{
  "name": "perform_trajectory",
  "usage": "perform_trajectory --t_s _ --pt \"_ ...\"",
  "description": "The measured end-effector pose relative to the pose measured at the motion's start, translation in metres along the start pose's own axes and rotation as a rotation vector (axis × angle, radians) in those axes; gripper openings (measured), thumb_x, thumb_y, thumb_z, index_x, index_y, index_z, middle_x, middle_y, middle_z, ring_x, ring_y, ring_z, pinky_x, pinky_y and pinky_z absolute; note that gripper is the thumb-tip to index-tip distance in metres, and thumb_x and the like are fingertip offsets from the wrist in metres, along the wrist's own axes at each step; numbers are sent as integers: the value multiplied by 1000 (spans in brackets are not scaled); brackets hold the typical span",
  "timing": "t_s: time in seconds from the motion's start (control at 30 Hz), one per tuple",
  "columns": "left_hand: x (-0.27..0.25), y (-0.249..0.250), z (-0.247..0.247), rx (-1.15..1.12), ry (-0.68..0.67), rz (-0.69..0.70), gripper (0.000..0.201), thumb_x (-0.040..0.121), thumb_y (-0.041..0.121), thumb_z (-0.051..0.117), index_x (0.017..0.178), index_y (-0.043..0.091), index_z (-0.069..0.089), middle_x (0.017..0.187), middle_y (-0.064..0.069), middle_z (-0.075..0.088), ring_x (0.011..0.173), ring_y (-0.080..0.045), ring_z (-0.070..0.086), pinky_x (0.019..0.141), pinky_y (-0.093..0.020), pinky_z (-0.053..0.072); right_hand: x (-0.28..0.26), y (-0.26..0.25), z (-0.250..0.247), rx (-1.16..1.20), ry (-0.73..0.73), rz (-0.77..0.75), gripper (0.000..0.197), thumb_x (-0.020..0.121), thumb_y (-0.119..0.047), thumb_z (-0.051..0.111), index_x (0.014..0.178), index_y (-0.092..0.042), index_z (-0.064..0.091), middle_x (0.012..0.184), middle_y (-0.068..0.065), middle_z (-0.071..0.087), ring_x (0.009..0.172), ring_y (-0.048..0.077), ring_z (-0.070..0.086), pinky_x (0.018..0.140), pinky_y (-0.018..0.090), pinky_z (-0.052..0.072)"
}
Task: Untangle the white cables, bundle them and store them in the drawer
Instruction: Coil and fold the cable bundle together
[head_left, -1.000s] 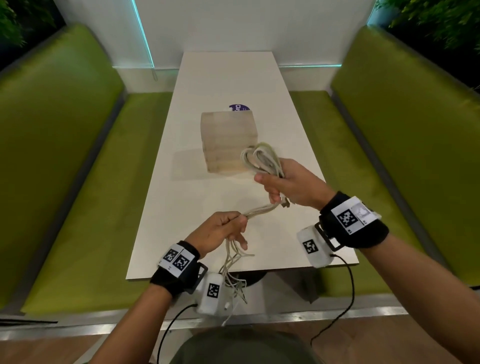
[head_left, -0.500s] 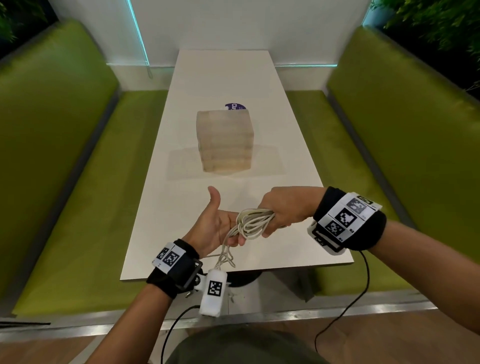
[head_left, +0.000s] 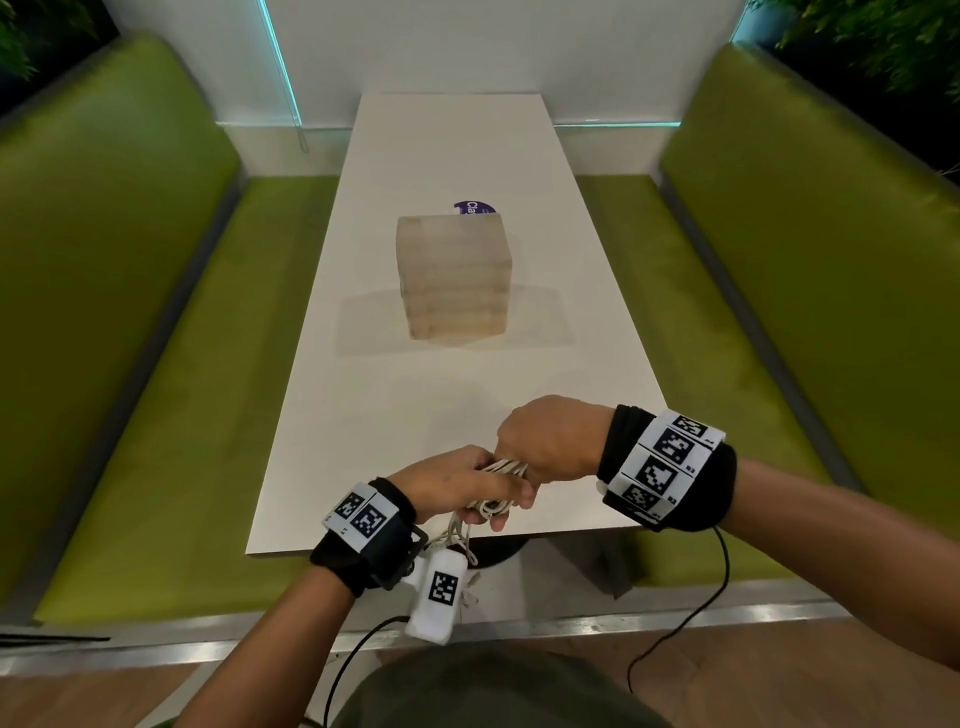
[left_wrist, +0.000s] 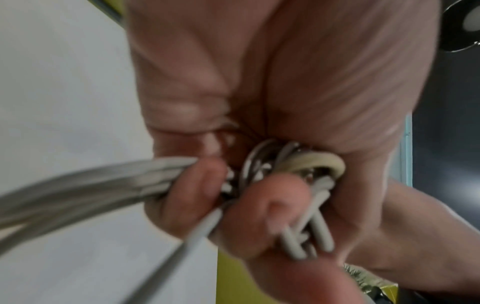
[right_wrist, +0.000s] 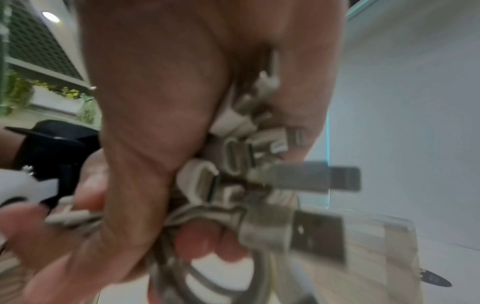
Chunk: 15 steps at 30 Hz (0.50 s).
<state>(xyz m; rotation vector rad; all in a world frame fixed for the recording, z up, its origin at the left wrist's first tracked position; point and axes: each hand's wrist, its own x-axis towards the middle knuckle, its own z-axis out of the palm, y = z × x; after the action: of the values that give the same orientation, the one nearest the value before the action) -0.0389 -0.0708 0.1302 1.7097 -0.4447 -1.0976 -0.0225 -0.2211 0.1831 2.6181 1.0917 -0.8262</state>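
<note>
White cables (head_left: 501, 470) sat bunched between both hands at the lower centre of the head view, just over the near edge of the tabletop (head_left: 415, 415). The right hand (head_left: 550, 441) had its fingers (right_wrist: 202, 244) curled round the looped coils and the cluster of plugs, and the left hand (head_left: 457, 483) pressed in against it, its fingers (left_wrist: 197, 185) clamped on the strands where they left the coil. A second before, the right hand had held the coil up high near the wooden drawer box (head_left: 454, 278) while the left pinched a taut run lower down; half a second before, the left hand lay open, thumb up, beside the lowered coil. Since then the two hands had come together and the left had closed over the bundle. That reads as the slack being gathered in and the coil being tightened, so the untangling looked largely done and the bundling was in hand. A few loose tails (head_left: 462, 535) hung below the left hand past the tabletop's edge, beside the wrist camera (head_left: 439, 595), and would need winding in. The drawer box stood well apart in mid-frame, shut as far as could be told, so storing had not begun. The wrist views were blurred, and the count of cables was not clear.
</note>
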Motion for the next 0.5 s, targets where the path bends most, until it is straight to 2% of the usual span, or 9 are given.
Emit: perform_trajectory --t_s 0.07,0.13,0.17,0.23,0.27,0.33,0.4,0.43,0.5 --pt "1 -2 4 15 8 2 25 85 34 59 89 11 64 57 1 53 50 -7 43 50 -18 32 -1 1 5 -209 85 -44 39 85 -49 59 102 -15 66 102 3 54 99 21 50 78 33 37" --pt "1 -4 7 28 31 8 21 87 32 59 86 12 63 56 3 50 52 -7 44 51 -17 32 -1 5 7 -266 103 -73 42 83 -55 58 102 -19 66 110 2 48 104 21 40 84 35 35" --pt "1 -5 8 34 41 10 19 89 31 59 84 14 63 55 4 49 52 -7 43 51 -17 32 -3 7 6 -133 65 -79 35 82 -51 61 99 -22 67 106 1 51 100 17 43 82 33 37" --pt "0 -6 7 38 50 23 21 87 34 58 81 15 62 53 4 47 52 -9 41 51 -17 32 -6 10 4 260 -43 -84 10 83 -37 67 85 -27 64 78 -5 59 71 5 52 67 22 43" --pt "-1 -6 7 35 46 33 23 85 37 58 81 15 62 52 4 47 51 -9 40 51 -17 32 -6 11 6 397 -78 -81 9 83 -31 67 81 -24 62 66 -8 59 59 3 52 62 21 44" --pt "-3 -7 8 9 27 69 19 85 37 58 75 23 65 51 3 46 49 -9 40 50 -18 31 -8 13 8 514 -124 -55 9 85 -25 64 87 -17 65 67 -2 64 56 9 55 56 29 49" --pt "-3 -9 11 -6 25 102 20 86 36 58 68 32 65 50 2 47 48 -9 40 50 -18 32 -10 12 9 519 -152 -65 7 87 -23 60 90 -18 63 75 5 67 53 8 55 44 19 46" --pt "-2 -11 13 -5 36 107 21 85 37 58 65 33 63 50 2 48 48 -10 41 51 -19 33 -10 11 11 515 -157 -70 5 89 -23 58 91 -19 62 74 6 66 51 7 54 39 13 40" --pt "-1 -13 15 -4 52 111 20 83 40 60 64 34 62 51 2 51 49 -10 45 52 -22 34 -11 11 12 505 -170 -78 7 91 -22 55 94 -19 61 72 6 63 49 11 53 35 9 35"
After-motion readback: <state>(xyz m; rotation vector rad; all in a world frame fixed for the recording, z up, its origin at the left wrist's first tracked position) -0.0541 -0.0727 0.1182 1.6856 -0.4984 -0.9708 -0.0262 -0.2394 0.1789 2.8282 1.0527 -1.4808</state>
